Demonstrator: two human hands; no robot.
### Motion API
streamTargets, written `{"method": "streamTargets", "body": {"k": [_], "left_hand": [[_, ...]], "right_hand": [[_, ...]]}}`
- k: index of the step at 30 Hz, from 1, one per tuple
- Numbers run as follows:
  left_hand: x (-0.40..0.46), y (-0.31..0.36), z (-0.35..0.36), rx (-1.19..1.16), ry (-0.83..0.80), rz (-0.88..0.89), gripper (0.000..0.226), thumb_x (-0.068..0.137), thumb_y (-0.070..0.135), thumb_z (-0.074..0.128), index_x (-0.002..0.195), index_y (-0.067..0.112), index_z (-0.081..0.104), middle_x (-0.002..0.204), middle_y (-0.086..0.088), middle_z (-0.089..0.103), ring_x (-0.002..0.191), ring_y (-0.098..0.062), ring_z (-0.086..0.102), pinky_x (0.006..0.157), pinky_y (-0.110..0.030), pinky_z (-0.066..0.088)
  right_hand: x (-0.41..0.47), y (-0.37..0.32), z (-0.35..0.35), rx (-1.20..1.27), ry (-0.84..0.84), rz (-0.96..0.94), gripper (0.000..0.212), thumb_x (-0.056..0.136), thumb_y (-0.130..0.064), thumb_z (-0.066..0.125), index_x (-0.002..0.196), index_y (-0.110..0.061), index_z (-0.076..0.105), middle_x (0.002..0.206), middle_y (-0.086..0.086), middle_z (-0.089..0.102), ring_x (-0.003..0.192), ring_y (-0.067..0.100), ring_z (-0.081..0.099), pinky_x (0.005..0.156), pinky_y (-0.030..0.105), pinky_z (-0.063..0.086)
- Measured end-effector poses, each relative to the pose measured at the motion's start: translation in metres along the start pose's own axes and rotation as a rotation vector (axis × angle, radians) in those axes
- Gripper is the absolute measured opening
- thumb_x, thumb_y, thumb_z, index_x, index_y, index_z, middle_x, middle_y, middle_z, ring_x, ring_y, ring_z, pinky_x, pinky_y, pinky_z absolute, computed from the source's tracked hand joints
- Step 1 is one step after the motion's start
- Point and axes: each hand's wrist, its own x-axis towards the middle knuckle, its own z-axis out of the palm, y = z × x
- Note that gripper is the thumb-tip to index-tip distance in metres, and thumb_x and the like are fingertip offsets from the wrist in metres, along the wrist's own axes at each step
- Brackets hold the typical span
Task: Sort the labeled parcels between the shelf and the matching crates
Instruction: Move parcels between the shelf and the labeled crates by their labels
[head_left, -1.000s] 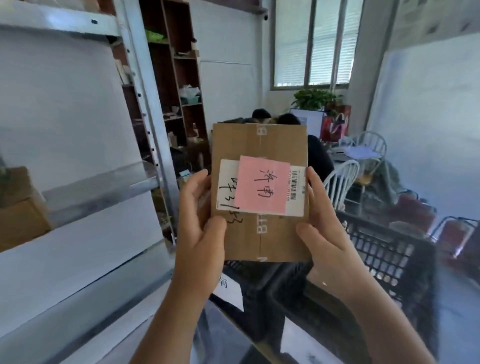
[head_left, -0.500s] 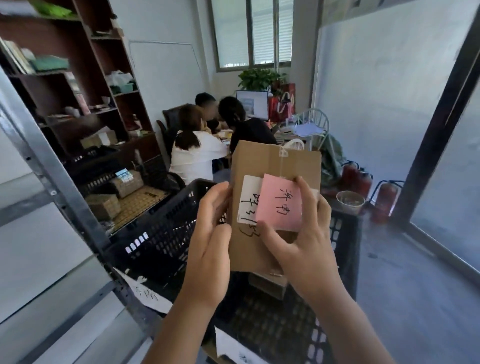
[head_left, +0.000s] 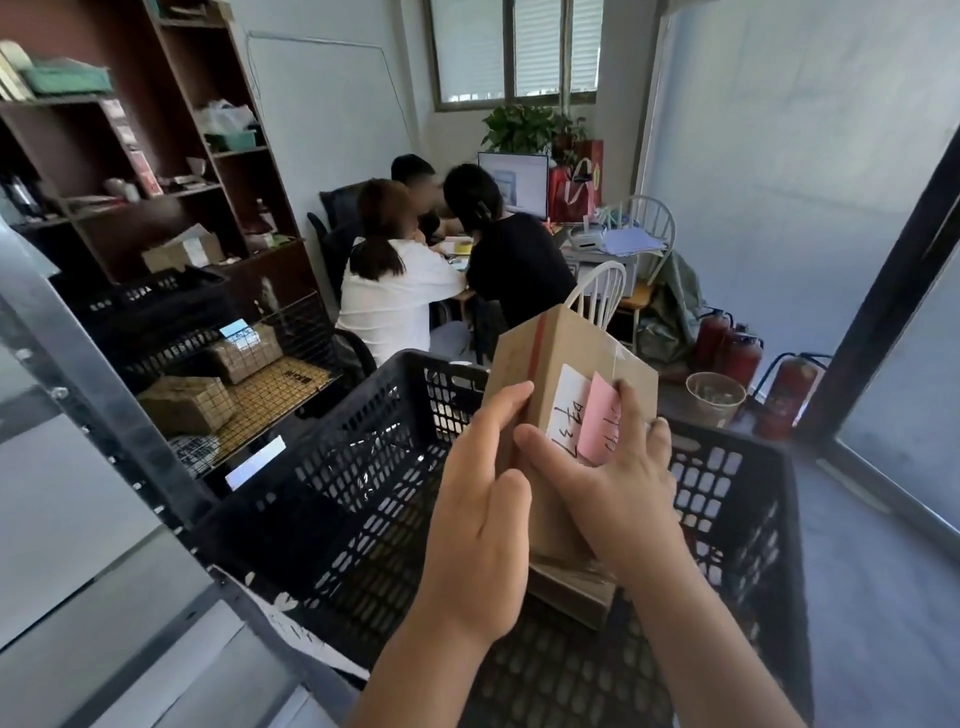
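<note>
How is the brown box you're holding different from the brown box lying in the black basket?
The brown cardboard parcel in the hands is held up and tilted over the black plastic crate; the flat cardboard parcel inside the crate lies on its floor. The held one shows a white label and a pink note; the lower one shows none from here, being mostly hidden. The left hand and right hand grip only the upper one. Both are brown cardboard.

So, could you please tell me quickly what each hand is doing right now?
Left hand: holds the cardboard parcel by its left edge.
Right hand: grips the same parcel, fingers across its pink label.
</note>
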Motion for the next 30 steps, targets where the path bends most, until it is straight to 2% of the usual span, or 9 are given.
{"method": "streamTargets", "body": {"k": [6, 12, 14, 16, 19, 21, 25, 27, 30], "left_hand": [[0.056, -0.056, -0.085, -0.104, -0.032, 0.001, 0.060, 0.096, 0.013, 0.035, 0.149, 0.038, 0.046, 0.153, 0.017, 0.049, 0.145, -0.008, 0.045, 0.117, -0.040, 0.043], [0.126, -0.139, -0.175, -0.230, 0.009, -0.136, 0.058, 0.095, 0.016, 0.035, 0.148, 0.034, 0.048, 0.148, 0.018, 0.056, 0.139, -0.007, 0.052, 0.114, -0.041, 0.048], [0.142, -0.167, -0.198, -0.061, -0.006, -0.161, 0.054, 0.097, 0.018, 0.038, 0.146, 0.036, 0.050, 0.149, 0.018, 0.054, 0.141, -0.002, 0.048, 0.117, -0.042, 0.044], [0.158, -0.196, -0.221, 0.253, 0.023, -0.145, 0.047, 0.098, 0.016, 0.044, 0.139, 0.035, 0.058, 0.148, 0.016, 0.055, 0.144, 0.000, 0.042, 0.119, -0.042, 0.040], [0.185, -0.232, -0.247, 0.620, 0.036, -0.210, 0.044, 0.089, 0.028, 0.047, 0.130, 0.036, 0.062, 0.151, 0.005, 0.052, 0.148, -0.017, 0.037, 0.118, -0.056, 0.035], [0.199, -0.250, -0.259, 0.694, -0.020, -0.382, 0.049, 0.090, 0.029, 0.055, 0.138, 0.037, 0.054, 0.156, -0.001, 0.045, 0.143, -0.027, 0.041, 0.112, -0.058, 0.040], [0.208, -0.274, -0.266, 0.664, -0.237, -0.626, 0.079, 0.095, 0.023, 0.061, 0.161, 0.042, 0.022, 0.168, -0.002, 0.031, 0.143, -0.032, 0.044, 0.109, -0.050, 0.041], [0.203, -0.284, -0.263, 0.711, -0.293, -0.636, 0.079, 0.100, 0.022, 0.055, 0.162, 0.046, 0.013, 0.160, -0.007, 0.046, 0.127, -0.035, 0.057, 0.097, -0.046, 0.047], [0.198, -0.288, -0.260, 0.800, -0.302, -0.611, 0.073, 0.105, 0.021, 0.046, 0.160, 0.052, 0.009, 0.116, -0.008, 0.070, 0.081, -0.027, 0.063, 0.072, -0.040, 0.050]], "right_hand": [[0.052, -0.047, 0.104, -0.052, 0.107, -0.047, 0.118, 0.053, -0.089, 0.055, 0.155, -0.058, 0.006, 0.170, -0.013, 0.004, 0.150, 0.039, 0.023, 0.113, 0.066, 0.036], [0.109, -0.081, 0.231, -0.206, 0.154, -0.023, 0.112, 0.061, -0.084, 0.058, 0.156, -0.053, 0.009, 0.171, -0.009, 0.005, 0.149, 0.041, 0.025, 0.114, 0.061, 0.033], [0.123, -0.074, 0.261, -0.299, 0.152, 0.016, 0.112, 0.064, -0.082, 0.062, 0.158, -0.049, 0.010, 0.171, -0.005, 0.002, 0.148, 0.043, 0.026, 0.112, 0.061, 0.033], [0.136, -0.056, 0.282, -0.374, 0.123, 0.099, 0.113, 0.066, -0.082, 0.063, 0.159, -0.047, 0.009, 0.172, -0.001, -0.001, 0.149, 0.046, 0.024, 0.112, 0.063, 0.033], [0.152, -0.019, 0.301, -0.463, 0.064, 0.248, 0.117, 0.068, -0.082, 0.063, 0.162, -0.044, 0.005, 0.173, 0.004, -0.003, 0.151, 0.051, 0.017, 0.115, 0.068, 0.029], [0.160, 0.004, 0.312, -0.511, 0.025, 0.321, 0.118, 0.069, -0.083, 0.063, 0.163, -0.043, 0.002, 0.174, 0.007, -0.003, 0.152, 0.053, 0.014, 0.115, 0.071, 0.027], [0.172, 0.040, 0.326, -0.593, -0.006, 0.464, 0.119, 0.069, -0.084, 0.063, 0.164, -0.041, 0.005, 0.173, 0.008, 0.001, 0.150, 0.054, 0.015, 0.114, 0.073, 0.029], [0.177, 0.053, 0.331, -0.637, 0.003, 0.503, 0.119, 0.068, -0.084, 0.065, 0.163, -0.041, 0.009, 0.171, 0.008, 0.006, 0.149, 0.054, 0.018, 0.113, 0.072, 0.031], [0.185, 0.069, 0.339, -0.693, 0.049, 0.525, 0.116, 0.067, -0.084, 0.068, 0.161, -0.041, 0.015, 0.167, 0.009, 0.013, 0.147, 0.053, 0.022, 0.112, 0.069, 0.034]]}}
